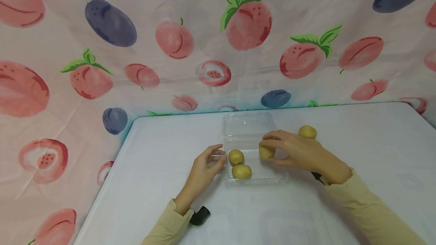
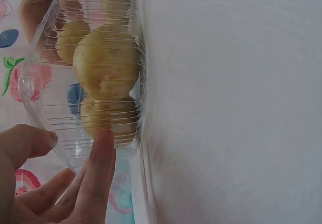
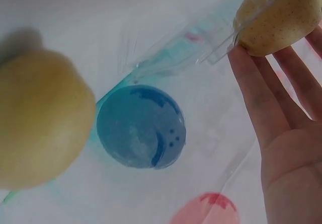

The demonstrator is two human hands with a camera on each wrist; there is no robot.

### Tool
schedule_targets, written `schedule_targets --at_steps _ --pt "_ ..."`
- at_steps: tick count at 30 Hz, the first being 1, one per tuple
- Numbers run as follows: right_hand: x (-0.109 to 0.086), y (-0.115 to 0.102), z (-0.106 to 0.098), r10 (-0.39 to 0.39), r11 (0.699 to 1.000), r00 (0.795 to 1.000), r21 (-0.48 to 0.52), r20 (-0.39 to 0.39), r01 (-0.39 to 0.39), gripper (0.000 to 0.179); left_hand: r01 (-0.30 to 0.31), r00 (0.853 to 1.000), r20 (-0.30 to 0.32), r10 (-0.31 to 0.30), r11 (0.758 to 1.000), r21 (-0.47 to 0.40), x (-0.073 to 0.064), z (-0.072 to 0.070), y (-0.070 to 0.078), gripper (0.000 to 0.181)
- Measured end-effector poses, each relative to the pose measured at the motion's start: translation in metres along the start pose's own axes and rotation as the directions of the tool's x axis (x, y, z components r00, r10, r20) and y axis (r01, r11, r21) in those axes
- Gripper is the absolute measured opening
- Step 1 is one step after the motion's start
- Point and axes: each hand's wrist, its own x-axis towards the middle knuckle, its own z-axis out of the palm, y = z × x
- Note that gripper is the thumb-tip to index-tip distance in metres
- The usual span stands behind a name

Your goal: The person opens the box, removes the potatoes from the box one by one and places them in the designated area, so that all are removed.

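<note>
A person's right hand [image 1: 299, 154] grasps a yellow, oval, smooth-skinned potato [image 1: 266, 152] between thumb and fingers at the right part of a clear, rectangular plastic container [image 1: 259, 168]; whether the potato touches the container's base cannot be told. The left hand [image 1: 204, 167], grasping nothing, has its fingers loosely extended at the container's left side, a fingertip against the ribbed outer wall. Inside the container, along its left side, sit a rounded yellow potato [image 1: 236, 157] and, on the container's near side, an oblong yellow potato [image 1: 242, 171]. The container's transparent hinged lid [image 1: 249, 124] lies open on its far side. To the container's right, a further yellow potato [image 1: 307, 132] rests on the white-covered tabletop [image 1: 170, 135], another partly hidden behind the right hand. Beyond the container hangs a pale pink cloth [image 1: 207, 14] printed with red and blue fruit.
</note>
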Motion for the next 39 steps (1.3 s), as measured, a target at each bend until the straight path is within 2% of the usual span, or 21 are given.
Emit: schedule_targets --at_steps 6,18,20,27,33,39 --pt "-0.006 0.004 -0.004 0.004 1.000 1.000 0.001 -0.018 -0.004 0.049 0.006 1.000 -0.002 -0.006 1.000 -0.012 0.000 0.000 -0.001 0.044" --pt "-0.014 0.014 -0.015 -0.031 0.999 0.992 -0.018 -0.121 0.029 0.048 -0.009 1.000 -0.002 0.009 1.000 0.013 0.001 0.000 -0.002 0.043" --pt "-0.015 0.015 -0.017 -0.025 1.000 0.993 -0.016 -0.114 0.024 0.048 -0.012 1.000 -0.002 0.012 1.000 0.014 0.001 0.000 -0.002 0.043" --pt "-0.024 0.016 -0.024 0.075 0.997 0.995 -0.015 -0.059 -0.076 0.050 -0.003 1.000 -0.001 0.003 1.000 0.025 0.000 0.000 -0.001 0.043" --pt "-0.032 0.023 -0.027 0.056 0.997 0.994 -0.051 -0.095 -0.061 0.052 -0.002 1.000 -0.006 0.003 1.000 0.019 0.001 0.000 -0.001 0.042" --pt "-0.040 0.030 -0.031 0.071 0.996 0.991 -0.046 -0.110 -0.076 0.056 -0.006 1.000 -0.007 0.006 1.000 0.022 0.000 0.000 0.001 0.043"
